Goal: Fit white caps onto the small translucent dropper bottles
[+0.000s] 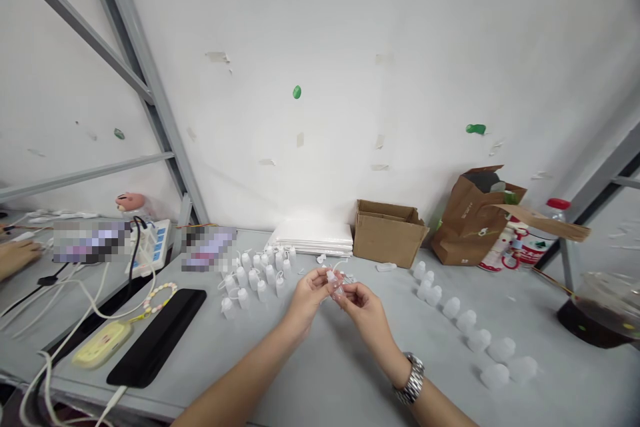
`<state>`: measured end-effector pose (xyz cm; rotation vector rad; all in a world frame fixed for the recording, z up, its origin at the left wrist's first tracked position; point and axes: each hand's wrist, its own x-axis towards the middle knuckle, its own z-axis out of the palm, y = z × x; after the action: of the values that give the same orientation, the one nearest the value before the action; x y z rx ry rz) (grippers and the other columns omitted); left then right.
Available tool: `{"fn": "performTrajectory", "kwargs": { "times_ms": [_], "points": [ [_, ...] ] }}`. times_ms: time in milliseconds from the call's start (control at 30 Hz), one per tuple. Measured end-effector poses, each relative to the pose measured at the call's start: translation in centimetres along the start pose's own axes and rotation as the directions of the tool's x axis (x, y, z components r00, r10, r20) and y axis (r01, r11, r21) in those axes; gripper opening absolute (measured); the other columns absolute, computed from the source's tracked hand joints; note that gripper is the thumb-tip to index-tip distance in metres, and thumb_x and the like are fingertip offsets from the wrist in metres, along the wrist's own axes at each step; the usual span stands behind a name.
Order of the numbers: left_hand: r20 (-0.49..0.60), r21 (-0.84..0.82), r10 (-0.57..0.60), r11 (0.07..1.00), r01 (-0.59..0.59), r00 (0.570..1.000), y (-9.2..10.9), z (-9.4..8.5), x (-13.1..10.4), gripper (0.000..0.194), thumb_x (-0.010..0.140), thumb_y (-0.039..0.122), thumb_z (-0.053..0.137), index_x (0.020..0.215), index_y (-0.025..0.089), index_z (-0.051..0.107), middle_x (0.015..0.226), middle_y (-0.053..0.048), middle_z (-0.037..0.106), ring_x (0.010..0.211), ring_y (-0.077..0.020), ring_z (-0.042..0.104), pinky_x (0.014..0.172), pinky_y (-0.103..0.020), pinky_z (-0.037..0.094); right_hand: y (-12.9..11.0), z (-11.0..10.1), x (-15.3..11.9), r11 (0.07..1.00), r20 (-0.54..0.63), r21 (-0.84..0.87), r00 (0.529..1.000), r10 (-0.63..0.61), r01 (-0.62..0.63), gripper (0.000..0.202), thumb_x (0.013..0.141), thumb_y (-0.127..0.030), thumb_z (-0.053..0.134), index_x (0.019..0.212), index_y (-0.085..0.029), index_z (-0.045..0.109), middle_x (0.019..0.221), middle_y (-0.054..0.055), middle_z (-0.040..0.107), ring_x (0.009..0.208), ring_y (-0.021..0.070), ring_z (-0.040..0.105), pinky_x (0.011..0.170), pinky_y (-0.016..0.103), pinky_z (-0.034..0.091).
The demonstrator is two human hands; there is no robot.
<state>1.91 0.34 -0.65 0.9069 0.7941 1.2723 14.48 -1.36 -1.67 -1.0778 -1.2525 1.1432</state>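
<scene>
My left hand (306,300) and my right hand (364,310) meet above the middle of the table. Between their fingertips is a small clear plastic piece (332,277), partly covered by the fingers; its exact kind is too small to tell. Both hands are closed in a pinch around it. To the left of my hands stands a cluster of small white bottles (261,290), several with thin white loops at their tops. On the right, small translucent bottles (479,340) form a slanting row. A few small white plastic parts (321,258) lie just behind my hands.
Behind are a white stack of sheets (313,238) and an open cardboard box (387,235). A brown paper bag (467,223) and a bowl of dark liquid (595,320) stand right. Left are a black pad (157,337), cables, a power strip (155,247) and another person's hand (20,255).
</scene>
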Motion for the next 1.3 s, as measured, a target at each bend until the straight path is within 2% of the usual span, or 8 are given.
{"fn": "performTrajectory", "kwargs": {
  "times_ms": [100,300,367,500,700,967,1100,1300],
  "points": [
    [0.023,0.008,-0.002,1.000,0.002,1.000,0.1,0.0,0.0,0.026,0.064,0.026,0.072,0.087,0.015,0.066,0.095,-0.011,0.069,0.089,-0.0226,0.061,0.079,-0.033,0.042,0.1,-0.1,0.1,1.000,0.026,-0.023,0.999,-0.020,0.020,0.029,0.065,-0.041,0.070,0.079,-0.016,0.065,0.078,0.005,0.065,0.072,0.0191,0.056,0.068,0.031,0.044],
    [0.125,0.043,-0.024,0.999,0.018,0.992,0.9,-0.1,0.0,0.032,0.071,0.029,0.065,0.100,0.016,0.065,0.114,-0.014,0.062,0.097,-0.0254,0.058,0.079,-0.033,0.041,-0.8,-0.2,0.2,0.997,0.246,0.074,0.969,-0.011,-0.008,0.030,0.073,-0.043,0.062,0.090,-0.019,0.067,0.086,0.005,0.068,0.077,0.0201,0.060,0.075,0.033,0.046],
    [0.159,0.052,-0.030,0.998,0.022,0.987,1.0,-0.1,-0.1,0.035,0.073,0.029,0.063,0.106,0.017,0.063,0.117,-0.013,0.061,0.102,-0.0265,0.056,0.083,-0.035,0.040,-0.9,-0.3,0.2,0.998,0.222,0.060,0.975,0.002,-0.015,0.031,0.072,-0.044,0.063,0.089,-0.018,0.068,0.085,0.005,0.069,0.077,0.0211,0.061,0.076,0.034,0.046],
    [0.196,0.011,-0.018,1.000,0.016,0.980,0.9,0.0,-0.4,0.037,0.075,0.024,0.060,0.112,0.019,0.060,0.117,-0.010,0.061,0.118,-0.0253,0.045,0.099,-0.037,0.030,-0.5,-0.2,0.1,1.000,0.092,-0.019,0.996,-0.021,0.022,0.032,0.069,-0.043,0.065,0.086,-0.017,0.065,0.085,0.007,0.069,0.079,0.0233,0.061,0.074,0.034,0.047],
    [0.185,-0.028,-0.023,0.999,0.029,0.982,0.7,0.3,-0.8,0.035,0.078,0.027,0.055,0.111,0.017,0.061,0.111,-0.010,0.065,0.112,-0.0261,0.051,0.100,-0.041,0.030,-0.5,0.0,-0.5,0.972,-0.010,-0.209,0.994,-0.110,0.105,0.025,0.072,-0.041,0.063,0.081,-0.018,0.063,0.082,0.006,0.069,0.074,0.0214,0.060,0.070,0.032,0.046],
    [0.185,-0.086,-0.030,0.995,0.046,0.982,0.1,-0.1,-0.4,0.033,0.075,0.025,0.056,0.106,0.014,0.064,0.102,-0.012,0.067,0.103,-0.0267,0.055,0.093,-0.040,0.034,-0.3,0.2,-0.7,0.946,-0.043,-0.306,0.992,-0.122,0.103,0.020,0.072,-0.037,0.063,0.075,-0.017,0.061,0.076,0.004,0.066,0.068,0.0194,0.057,0.066,0.030,0.044],
    [0.202,-0.107,-0.034,0.993,0.057,0.979,-0.1,-0.1,-0.3,0.033,0.075,0.022,0.052,0.105,0.013,0.064,0.095,-0.010,0.068,0.099,-0.0248,0.056,0.093,-0.039,0.034,-0.1,0.3,-0.8,0.948,-0.015,-0.303,0.994,-0.107,0.097,0.022,0.073,-0.039,0.061,0.075,-0.017,0.061,0.076,0.004,0.066,0.069,0.0194,0.057,0.067,0.030,0.044],
    [0.151,-0.149,-0.045,0.986,0.068,0.987,-0.9,0.0,-0.3,0.046,0.062,0.004,0.046,0.102,0.015,0.065,0.089,-0.006,0.068,0.095,-0.0216,0.056,0.093,-0.038,0.033,-0.4,0.3,-0.8,0.945,0.000,-0.308,0.993,-0.116,0.110,0.022,0.075,-0.039,0.060,0.077,-0.017,0.061,0.077,0.005,0.066,0.069,0.0197,0.058,0.067,0.030,0.045]
  ]
}}
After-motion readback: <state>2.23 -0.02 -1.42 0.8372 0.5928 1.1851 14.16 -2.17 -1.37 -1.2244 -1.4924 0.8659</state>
